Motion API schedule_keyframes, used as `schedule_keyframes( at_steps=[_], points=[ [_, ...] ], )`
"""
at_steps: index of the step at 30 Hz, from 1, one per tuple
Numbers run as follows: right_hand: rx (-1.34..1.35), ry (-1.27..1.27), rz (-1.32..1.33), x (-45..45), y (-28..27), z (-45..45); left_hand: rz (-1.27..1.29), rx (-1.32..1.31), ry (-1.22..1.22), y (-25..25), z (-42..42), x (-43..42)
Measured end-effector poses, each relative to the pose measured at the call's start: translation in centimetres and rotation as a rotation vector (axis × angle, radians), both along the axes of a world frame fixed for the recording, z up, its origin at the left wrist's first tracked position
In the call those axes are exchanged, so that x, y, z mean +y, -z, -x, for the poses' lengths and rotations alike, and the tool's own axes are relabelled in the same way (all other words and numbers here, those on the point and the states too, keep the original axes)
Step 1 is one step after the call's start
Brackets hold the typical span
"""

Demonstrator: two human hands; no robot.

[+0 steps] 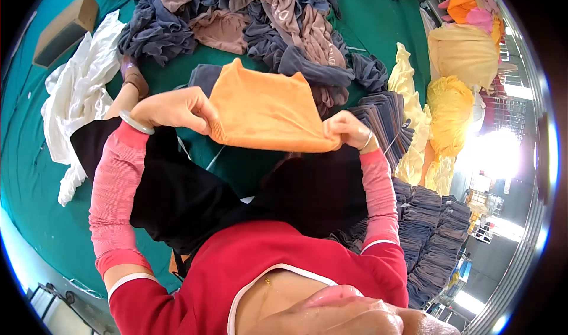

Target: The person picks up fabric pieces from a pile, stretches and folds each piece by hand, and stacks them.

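Green sheeting (pixel 26 157) covers the floor, with metal racks and a bright glare along the right side of the room. Seated on it is a person in a red top (pixel 260 240) and black trousers (pixel 171 187), both arms reaching forward. Left hand (pixel 180 111) and right hand (pixel 348 129) are closed in a pinch on an orange cloth (pixel 266 107) — one at each end of its near edge — so that it spans the gap between them, held above the lap. Two small peaks stand up along its far edge.

Just beyond it, dark folded fabric (pixel 204 77) shows beside its far left corner, and a loose heap of blue-grey and dusty-pink garments (pixel 222 32) spreads further out. White fabric (pixel 83 92) lies to the left, near a cardboard box (pixel 66 30). Near the right hand stands a tied stack of folded dark cloths (pixel 378 116); yellow fabric (pixel 408 116) lies beside that — with more dark folded piles (pixel 432 234) lower down.
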State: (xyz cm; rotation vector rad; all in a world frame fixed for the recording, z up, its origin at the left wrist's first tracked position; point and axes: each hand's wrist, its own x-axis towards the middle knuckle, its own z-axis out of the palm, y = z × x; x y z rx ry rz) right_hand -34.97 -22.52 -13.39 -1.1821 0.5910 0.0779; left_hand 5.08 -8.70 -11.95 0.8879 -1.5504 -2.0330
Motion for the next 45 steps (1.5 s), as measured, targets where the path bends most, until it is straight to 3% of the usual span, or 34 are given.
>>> schedule_keyframes(
  at_steps=[1, 3, 5, 7, 10, 11, 13, 15, 16, 19, 20, 21, 23, 25, 28, 29, 31, 35, 37, 40, 43, 45],
  points=[
    [0.032, -0.007, -0.055, 0.6, 0.6, -0.1, -0.093, 0.042, 0.009, 0.9, 0.3, 0.4],
    [0.129, 0.13, -0.102, 0.9, 2.4, 0.2, -0.025, -0.058, -0.081, 2.5, 0.2, -0.3],
    [0.056, 0.447, -0.125, -0.3, 5.0, 0.4, -0.235, 0.006, -0.37, 5.4, 0.1, -1.8],
    [0.03, 0.755, -0.198, -1.9, 6.1, -0.5, -0.282, 0.002, -0.794, 6.5, 1.2, -3.7],
    [0.043, 0.783, -0.018, -3.7, 9.1, -0.6, 0.303, -0.539, -0.79, 15.5, 1.2, -7.3],
    [0.203, 0.778, 0.105, -3.9, 10.7, -0.3, 0.299, -0.796, -0.749, 15.4, 2.0, -6.9],
    [0.521, 0.715, 0.236, -3.0, 13.1, -0.7, 0.031, -1.064, -0.653, 16.3, 4.4, -6.1],
    [0.73, 0.536, 0.135, -1.8, 14.0, -1.0, 0.003, -1.091, -0.645, 17.5, 6.4, -4.6],
    [0.744, 0.434, 0.151, -1.4, 14.1, -0.8, -0.117, -0.936, -0.669, 17.6, 6.5, -4.7],
    [0.597, 0.416, 0.341, -2.0, 13.5, -1.1, 0.108, -0.412, -0.858, 18.4, 5.7, -5.8],
    [0.444, 0.534, 0.358, -2.2, 13.1, -1.3, 0.171, -0.352, -0.939, 18.5, 5.5, -6.5],
    [0.292, 0.632, 0.42, -1.9, 11.7, -1.9, 0.394, -0.419, -0.931, 17.2, 4.8, -7.3],
    [0.191, 0.669, 0.588, -0.9, 9.1, -2.8, 0.555, -0.545, -0.766, 10.5, 3.2, -7.1],
    [0.088, 0.552, 0.595, -0.1, 8.2, -3.4, 0.557, -0.725, -0.62, 5.8, 2.4, -5.7],
    [0.272, 0.131, 0.863, 2.2, 10.2, -3.2, 0.477, -1.044, -0.397, 8.9, 1.1, -2.8],
    [0.365, 0.009, 0.929, 3.0, 10.8, -3.1, 0.407, -1.311, -0.215, 9.3, 1.6, -1.9],
    [0.536, -0.262, 0.856, 3.4, 10.3, -3.6, 0.446, -1.599, -0.153, 9.4, 3.2, -0.4],
    [0.528, -0.047, 1.038, -1.0, 9.4, -3.8, 0.66, -1.473, -0.26, 8.5, 4.4, -1.6],
    [0.466, 0.177, 0.995, -4.7, 10.4, -3.4, 0.8, -1.39, -0.354, 7.9, 5.1, -2.5],
    [0.529, 0.076, 1.497, -10.3, 12.4, -2.9, 0.728, -1.334, -0.253, 6.8, 6.1, -3.8],
    [0.951, -0.142, 1.684, -12.1, 13.6, -2.4, 0.665, -1.341, -0.169, 6.3, 6.8, -4.7],
    [1.086, -0.265, 1.647, -13.0, 14.3, -2.0, 0.661, -1.353, -0.128, 6.0, 7.2, -5.0]
  ],
)
